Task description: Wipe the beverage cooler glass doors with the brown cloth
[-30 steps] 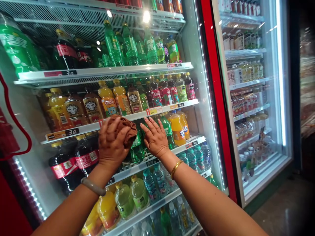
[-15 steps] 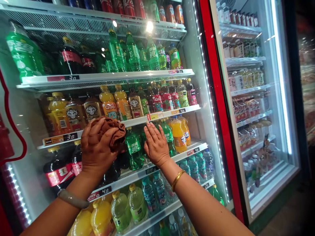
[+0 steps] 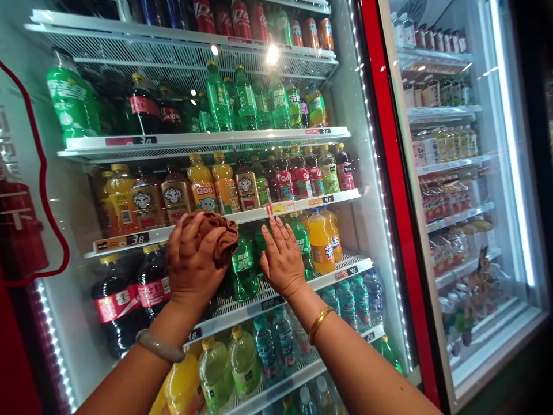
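Observation:
My left hand (image 3: 192, 274) is wrapped round a bunched brown cloth (image 3: 221, 237), which it holds up to the glass door (image 3: 345, 225) of a drinks fridge. A grey bangle circles that wrist. Just to its right, my right hand (image 3: 283, 256) lies flat with fingers stretched upward, seemingly against the glass; a gold bangle is on this wrist. Behind the hands, through the glass, stand a green soda bottle (image 3: 244, 265) and orange soda bottles (image 3: 320, 242). The cloth's contact with the glass is hidden by my fingers.
Fridge shelves (image 3: 207, 138) carry rows of bottles, with cans (image 3: 242, 20) on top. A red door frame (image 3: 391, 173) runs down the right side, beside a second glass-fronted fridge (image 3: 458, 161). Red printed graphics (image 3: 21, 219) mark the left edge.
My left hand and the cloth have moved slightly right, closer to my right hand. The right hand keeps its place on the glass. The whole view has shifted a little.

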Tool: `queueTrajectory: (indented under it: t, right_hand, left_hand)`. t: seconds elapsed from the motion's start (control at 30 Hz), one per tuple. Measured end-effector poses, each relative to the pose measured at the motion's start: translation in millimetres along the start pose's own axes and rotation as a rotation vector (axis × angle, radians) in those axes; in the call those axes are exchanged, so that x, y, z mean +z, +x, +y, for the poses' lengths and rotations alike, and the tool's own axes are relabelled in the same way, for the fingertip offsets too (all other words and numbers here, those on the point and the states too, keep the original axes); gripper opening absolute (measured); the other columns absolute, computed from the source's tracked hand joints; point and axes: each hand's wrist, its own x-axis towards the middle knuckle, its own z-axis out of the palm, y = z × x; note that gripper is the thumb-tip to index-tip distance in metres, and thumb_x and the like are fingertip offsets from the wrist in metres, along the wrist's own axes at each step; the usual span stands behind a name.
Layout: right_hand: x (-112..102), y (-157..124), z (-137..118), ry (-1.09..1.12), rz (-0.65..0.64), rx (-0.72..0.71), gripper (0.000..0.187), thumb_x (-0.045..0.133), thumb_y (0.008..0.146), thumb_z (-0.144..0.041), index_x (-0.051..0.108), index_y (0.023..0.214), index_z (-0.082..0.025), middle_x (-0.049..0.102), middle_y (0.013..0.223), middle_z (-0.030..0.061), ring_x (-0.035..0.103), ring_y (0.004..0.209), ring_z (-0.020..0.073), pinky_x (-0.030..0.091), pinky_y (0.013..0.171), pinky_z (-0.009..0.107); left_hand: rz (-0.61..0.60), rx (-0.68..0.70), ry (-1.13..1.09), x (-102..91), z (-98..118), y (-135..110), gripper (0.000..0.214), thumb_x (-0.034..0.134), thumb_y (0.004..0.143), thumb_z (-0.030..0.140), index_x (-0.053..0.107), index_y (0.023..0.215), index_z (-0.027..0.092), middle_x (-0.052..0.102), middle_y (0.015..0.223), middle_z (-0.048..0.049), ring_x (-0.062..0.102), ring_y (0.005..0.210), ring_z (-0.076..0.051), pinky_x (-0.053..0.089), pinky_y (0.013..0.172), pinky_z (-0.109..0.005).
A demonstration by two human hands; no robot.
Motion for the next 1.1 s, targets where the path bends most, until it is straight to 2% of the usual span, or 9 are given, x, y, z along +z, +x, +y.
queueTrajectory:
  t: [0.07, 0.17, 0.3, 0.5, 0.73, 0.87, 0.97, 1.03, 1.1]
  right_hand:
    - [-0.3, 0.0, 0.7, 0.001, 0.003, -0.001, 0.069, 0.053, 0.096, -0.022, 0.032, 0.162, -0.014, 0.034, 0.17, 0.0135, 0.018, 0.164, 0.0234, 0.029, 0.133, 0.05]
    - [0.9, -0.8, 2.6, 0.0, 0.016, -0.011, 0.065, 0.051, 0.098, -0.022, 0.034, 0.161, -0.015, 0.036, 0.169, 0.0129, 0.018, 0.163, 0.0221, 0.029, 0.132, 0.049]
    - [2.4, -1.7, 4.1, 0.039, 0.009, -0.005, 0.068, 0.053, 0.097, -0.023, 0.033, 0.161, -0.016, 0.034, 0.17, 0.0126, 0.018, 0.163, 0.0225, 0.029, 0.133, 0.05]
    - [-0.8, -1.2, 1.9, 0.052, -0.026, 0.015, 0.074, 0.057, 0.091, -0.019, 0.034, 0.161, -0.017, 0.033, 0.17, 0.0122, 0.02, 0.163, 0.0242, 0.028, 0.133, 0.053]
    - [-1.4, -0.6, 1.6, 0.048, -0.024, 0.012, 0.071, 0.058, 0.09, -0.019, 0.039, 0.158, -0.016, 0.033, 0.17, 0.0133, 0.021, 0.162, 0.0247, 0.025, 0.133, 0.052]
    - [-1.9, -0.3, 1.5, 0.048, -0.028, 0.014, 0.07, 0.057, 0.09, -0.019, 0.039, 0.158, -0.016, 0.033, 0.17, 0.0126, 0.021, 0.162, 0.0243, 0.025, 0.133, 0.052]
    - [-2.5, -0.5, 1.1, 0.047, -0.034, 0.02, 0.071, 0.058, 0.09, -0.019, 0.039, 0.158, -0.017, 0.034, 0.17, 0.0124, 0.02, 0.163, 0.0243, 0.026, 0.133, 0.052]
    - [-2.5, -0.7, 1.1, 0.05, -0.038, 0.021, 0.071, 0.059, 0.09, -0.02, 0.038, 0.158, -0.017, 0.033, 0.17, 0.0123, 0.019, 0.163, 0.0245, 0.026, 0.133, 0.053]
    - [-2.2, -1.1, 1.2, 0.056, -0.041, 0.022, 0.072, 0.058, 0.091, -0.021, 0.037, 0.159, -0.017, 0.033, 0.17, 0.0123, 0.021, 0.162, 0.0242, 0.026, 0.133, 0.053]
  left_hand:
    - [0.015, -0.022, -0.019, 3.6, 15.4, -5.7, 0.05, 0.081, 0.081, 0.024, 0.064, 0.128, 0.023, 0.045, 0.16, -0.0161, 0.033, 0.154, -0.041, 0.039, 0.122, -0.064]
    - [-0.07, 0.279, -0.137, 5.4, 32.2, -29.2, 0.045, 0.071, 0.087, 0.017, 0.064, 0.131, 0.02, 0.059, 0.148, -0.013, 0.033, 0.155, -0.038, 0.038, 0.124, -0.062]
    - [-0.131, 0.52, -0.206, -1.2, 5.5, -29.7, 0.046, 0.067, 0.089, 0.011, 0.063, 0.133, 0.022, 0.065, 0.141, -0.0107, 0.035, 0.155, -0.037, 0.04, 0.123, -0.06]
    - [-0.058, 0.134, -0.049, -9.4, -13.4, -2.8, 0.057, 0.081, 0.083, 0.022, 0.062, 0.137, 0.022, 0.049, 0.157, -0.017, 0.033, 0.155, -0.04, 0.039, 0.123, -0.062]
    - [-0.174, 0.442, -0.284, -12.6, -4.8, -44.9, 0.053, 0.08, 0.083, 0.038, 0.064, 0.133, 0.027, 0.063, 0.144, -0.0086, 0.035, 0.154, -0.038, 0.029, 0.127, -0.068]
    - [-0.097, 0.403, -0.174, -9.4, -38.4, 1.4, 0.047, 0.076, 0.088, 0.039, 0.063, 0.132, 0.027, 0.043, 0.165, -0.0076, 0.033, 0.156, -0.035, 0.033, 0.128, -0.061]
    - [-0.022, 0.122, -0.066, -2.7, -41.4, 36.8, 0.033, 0.072, 0.091, 0.03, 0.067, 0.123, 0.023, 0.035, 0.169, -0.0066, 0.03, 0.157, -0.038, 0.033, 0.128, -0.06]
    - [-0.007, 0.049, -0.06, 0.2, -27.6, 36.1, 0.031, 0.074, 0.09, 0.029, 0.068, 0.119, 0.025, 0.037, 0.167, -0.0073, 0.03, 0.157, -0.039, 0.035, 0.126, -0.062]
    - [-0.031, 0.174, -0.126, 0.3, -7.2, 14.1, 0.034, 0.076, 0.087, 0.029, 0.067, 0.12, 0.029, 0.045, 0.162, -0.0071, 0.033, 0.156, -0.036, 0.04, 0.123, -0.061]
